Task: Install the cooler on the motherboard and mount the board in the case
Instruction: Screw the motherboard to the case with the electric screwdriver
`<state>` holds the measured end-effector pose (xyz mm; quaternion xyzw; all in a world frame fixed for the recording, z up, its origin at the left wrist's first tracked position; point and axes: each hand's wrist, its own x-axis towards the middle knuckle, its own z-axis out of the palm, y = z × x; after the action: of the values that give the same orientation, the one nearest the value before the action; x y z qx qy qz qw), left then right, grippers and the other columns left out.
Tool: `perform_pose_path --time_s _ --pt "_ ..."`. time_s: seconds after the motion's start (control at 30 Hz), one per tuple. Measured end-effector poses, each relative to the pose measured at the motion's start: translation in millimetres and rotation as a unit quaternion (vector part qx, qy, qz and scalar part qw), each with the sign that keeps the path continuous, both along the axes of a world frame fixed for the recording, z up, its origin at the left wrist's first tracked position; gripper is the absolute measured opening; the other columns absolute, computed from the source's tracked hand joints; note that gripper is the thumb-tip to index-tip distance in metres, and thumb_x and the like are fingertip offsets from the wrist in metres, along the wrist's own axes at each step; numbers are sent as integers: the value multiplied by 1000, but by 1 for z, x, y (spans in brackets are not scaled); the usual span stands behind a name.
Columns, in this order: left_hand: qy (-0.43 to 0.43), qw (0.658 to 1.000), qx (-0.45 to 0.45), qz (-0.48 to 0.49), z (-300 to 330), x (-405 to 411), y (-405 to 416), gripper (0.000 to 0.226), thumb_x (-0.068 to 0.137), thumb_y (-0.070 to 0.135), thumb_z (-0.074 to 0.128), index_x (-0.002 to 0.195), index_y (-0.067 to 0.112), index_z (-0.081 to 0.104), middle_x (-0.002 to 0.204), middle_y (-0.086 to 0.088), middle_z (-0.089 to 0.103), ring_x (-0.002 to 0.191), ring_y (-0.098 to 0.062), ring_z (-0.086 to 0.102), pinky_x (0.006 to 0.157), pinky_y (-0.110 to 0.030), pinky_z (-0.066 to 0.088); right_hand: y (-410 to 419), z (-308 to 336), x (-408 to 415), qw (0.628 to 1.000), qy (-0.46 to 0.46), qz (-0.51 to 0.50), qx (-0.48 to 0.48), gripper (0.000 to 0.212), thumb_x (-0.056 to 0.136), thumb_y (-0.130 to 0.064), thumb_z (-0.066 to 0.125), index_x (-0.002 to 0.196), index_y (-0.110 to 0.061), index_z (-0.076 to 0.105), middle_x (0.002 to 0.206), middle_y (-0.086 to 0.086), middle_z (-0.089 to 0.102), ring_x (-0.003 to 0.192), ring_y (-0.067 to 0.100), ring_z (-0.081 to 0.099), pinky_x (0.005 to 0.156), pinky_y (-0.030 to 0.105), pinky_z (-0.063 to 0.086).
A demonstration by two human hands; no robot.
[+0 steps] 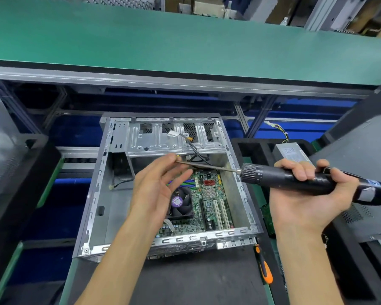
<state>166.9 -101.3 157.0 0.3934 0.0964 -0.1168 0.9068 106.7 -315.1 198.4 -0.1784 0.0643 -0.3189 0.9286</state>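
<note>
bench mat [196,287] | on it: case [92,216], orange-handled screwdriver [264,268]

Under my hands the case [97,194] is bare sheet metal, dull grey with brighter punched rims. The board [216,194] beneath my left hand [156,190] is glossy green laminate; its cooler [182,204] looks like matt black plastic with a shiny purple label. My right hand [304,194] grips a driver [295,178] of black plastic, slightly glossy, with a smooth polished steel bit [207,166]. Near my right wrist lies a screwdriver [264,268] with a rubbery orange-and-black handle. The worktop [185,282] is matt dark.
</note>
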Motion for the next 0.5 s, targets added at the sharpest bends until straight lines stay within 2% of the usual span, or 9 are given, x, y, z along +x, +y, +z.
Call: perform_pose_path --time_s 0.07,0.13,0.2,0.33,0.43,0.5 --pt "0 999 26 44 -2 5 7 6 80 10 73 74 9 74 73 -5 66 71 -16 67 73 -31 59 1 1 1 1000 4 -1 -9 10 75 -27 56 77 -18 53 60 -6 39 54 12 41 71 26 46" --pt "32 998 12 46 -3 10 16 5 76 11 75 72 9 74 69 -4 65 67 -14 67 70 -27 58 0 2 1 1000 5 -5 -7 10 74 -27 56 76 -18 53 60 -5 39 54 12 41 70 27 46" --pt "72 997 -23 15 -4 11 20 3 72 10 75 73 7 74 71 -4 68 71 -15 70 68 -23 58 -1 3 2 1000 4 -9 2 9 73 -26 57 74 -17 54 60 -5 39 54 12 40 70 28 46" --pt "128 985 -115 -25 -5 5 18 16 74 3 71 89 0 68 81 -11 71 80 -20 73 69 -24 58 1 1 2 1000 3 -1 5 8 77 -25 54 75 -18 52 61 -5 38 53 12 40 69 27 46" --pt "143 979 -142 -35 -4 2 16 14 75 3 70 88 -1 68 86 -14 70 83 -23 73 69 -26 59 3 -1 2 1000 6 5 0 12 84 -25 49 76 -18 52 62 -5 37 54 12 39 70 26 46" --pt "146 977 -149 -44 -4 1 16 8 76 3 70 82 0 72 87 -15 70 84 -24 73 69 -27 59 2 -3 2 1000 6 4 -10 8 77 -26 54 75 -18 52 61 -5 38 54 12 38 70 27 46"
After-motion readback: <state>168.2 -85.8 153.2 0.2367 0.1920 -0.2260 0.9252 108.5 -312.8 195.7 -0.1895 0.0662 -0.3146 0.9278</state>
